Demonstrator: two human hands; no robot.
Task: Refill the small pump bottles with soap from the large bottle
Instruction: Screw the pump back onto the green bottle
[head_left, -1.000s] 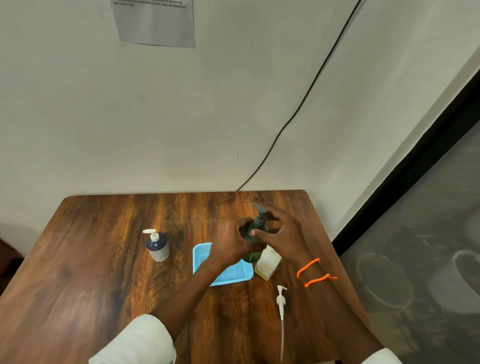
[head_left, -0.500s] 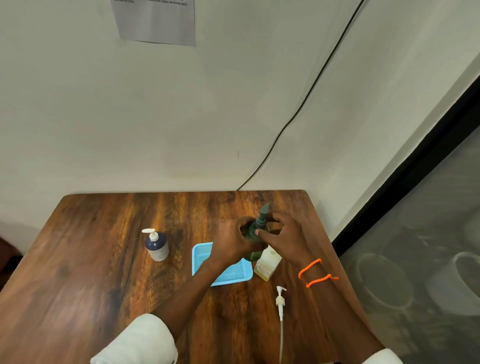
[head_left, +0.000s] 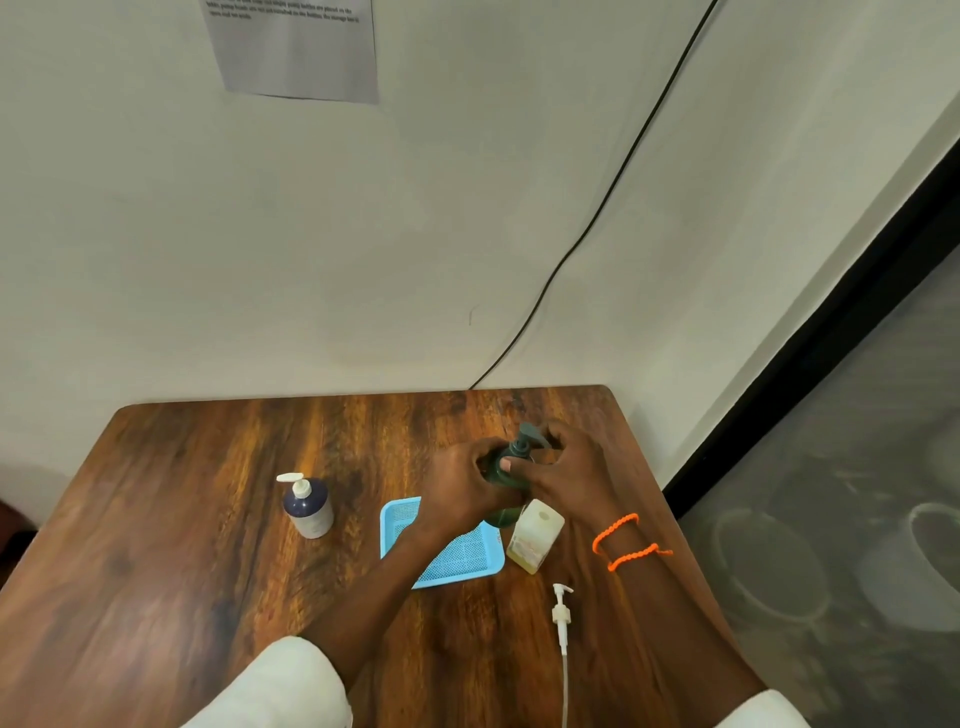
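A dark green pump bottle (head_left: 506, 480) stands upright on the wooden table (head_left: 208, 571). My left hand (head_left: 462, 488) grips its body from the left. My right hand (head_left: 566, 475) has thumb and fingers curled round its pump collar, the nozzle pointing away to the right. Just in front stands an open pale yellow bottle (head_left: 535, 535) with no pump. Its white pump with a long tube (head_left: 562, 618) lies on the table nearer me. A dark blue pump bottle (head_left: 307, 506) with a white pump stands at the left.
A light blue mesh tray (head_left: 457, 556) lies under my left forearm. Orange bands circle my right wrist. A black cable runs down the wall to the table's back edge. The table's right edge drops to a grey floor.
The green bottle's pump nozzle has turned from pointing left to pointing right under my right hand. Both hands stay on the bottle.
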